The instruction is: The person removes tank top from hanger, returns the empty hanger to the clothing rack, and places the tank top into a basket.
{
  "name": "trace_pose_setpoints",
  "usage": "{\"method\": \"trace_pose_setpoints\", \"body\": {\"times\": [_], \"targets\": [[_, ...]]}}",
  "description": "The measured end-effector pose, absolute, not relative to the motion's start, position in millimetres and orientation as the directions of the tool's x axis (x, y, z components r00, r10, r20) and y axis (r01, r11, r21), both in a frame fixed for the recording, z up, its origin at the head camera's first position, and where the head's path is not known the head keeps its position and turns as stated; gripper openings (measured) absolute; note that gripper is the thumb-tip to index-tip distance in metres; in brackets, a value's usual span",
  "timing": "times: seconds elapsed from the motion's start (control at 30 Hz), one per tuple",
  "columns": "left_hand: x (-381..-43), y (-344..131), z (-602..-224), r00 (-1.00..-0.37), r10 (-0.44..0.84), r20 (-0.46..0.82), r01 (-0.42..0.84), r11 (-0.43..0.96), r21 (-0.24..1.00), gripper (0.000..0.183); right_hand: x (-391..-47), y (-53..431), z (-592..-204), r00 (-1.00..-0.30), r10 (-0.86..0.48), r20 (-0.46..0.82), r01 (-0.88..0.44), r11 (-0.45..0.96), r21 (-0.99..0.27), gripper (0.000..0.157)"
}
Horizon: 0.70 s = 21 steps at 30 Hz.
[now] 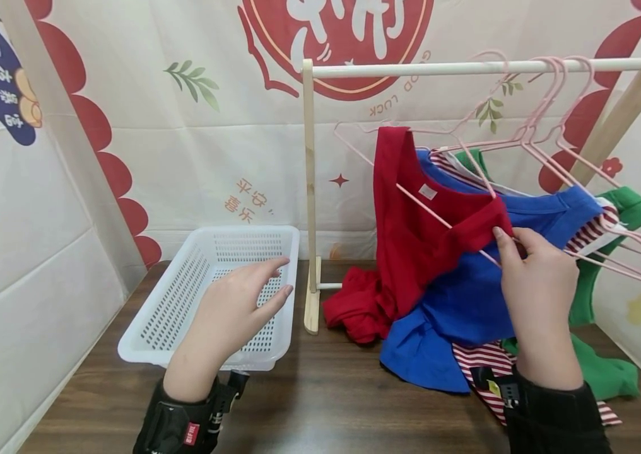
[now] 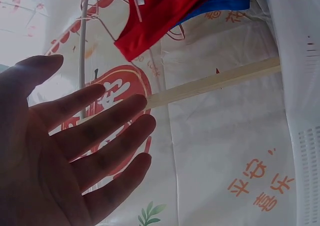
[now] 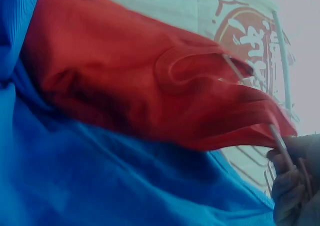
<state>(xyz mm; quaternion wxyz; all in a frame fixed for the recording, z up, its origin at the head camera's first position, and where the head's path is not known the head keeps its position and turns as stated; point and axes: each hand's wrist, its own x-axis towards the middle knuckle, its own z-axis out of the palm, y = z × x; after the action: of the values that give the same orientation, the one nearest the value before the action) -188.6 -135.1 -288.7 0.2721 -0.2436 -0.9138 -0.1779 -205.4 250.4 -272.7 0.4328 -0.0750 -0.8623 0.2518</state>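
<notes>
A red sleeveless top [image 1: 411, 252] with a white neck label hangs on a pink hanger [image 1: 423, 207] at the front of the rack. My right hand [image 1: 542, 296] pinches the top's right shoulder between thumb and fingers, close to the hanger's end. In the right wrist view the red cloth [image 3: 125, 80] stretches toward the right hand [image 3: 292, 181], and the hanger runs by the fingers. My left hand [image 1: 235, 309] hovers over a white basket [image 1: 139, 354], holding nothing. Its fingers [image 2: 120, 113] are spread and apart from the cloth in the left wrist view.
A wooden rack with a white bar [image 1: 411, 70] stands on the brown table [image 1: 309, 410]. Behind the red top hang a blue garment [image 1: 468, 302], a red-and-white striped one [image 1: 488, 359] and a green one [image 1: 604, 372]. A printed cloth backdrop [image 1: 127, 57] encloses the table.
</notes>
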Motion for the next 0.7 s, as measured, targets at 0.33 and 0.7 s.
{"method": "trace_pose_setpoints", "body": {"times": [0.33, 0.7], "targets": [[-189.1, -134.6, -289.1, -0.654, 0.325, 0.683, 0.573, 0.802, 0.167, 0.042, -199.1, 276.9, -267.6, -0.513, 0.541, 0.667, -0.142, 0.713, -0.687, 0.041], [-188.6, -133.9, -288.5, -0.548, 0.269, 0.792, 0.631, 0.755, 0.179, 0.043, -200.9, 303.7, -269.6, -0.568, 0.673, 0.474, -0.266, 0.395, -0.879, 0.027]]}}
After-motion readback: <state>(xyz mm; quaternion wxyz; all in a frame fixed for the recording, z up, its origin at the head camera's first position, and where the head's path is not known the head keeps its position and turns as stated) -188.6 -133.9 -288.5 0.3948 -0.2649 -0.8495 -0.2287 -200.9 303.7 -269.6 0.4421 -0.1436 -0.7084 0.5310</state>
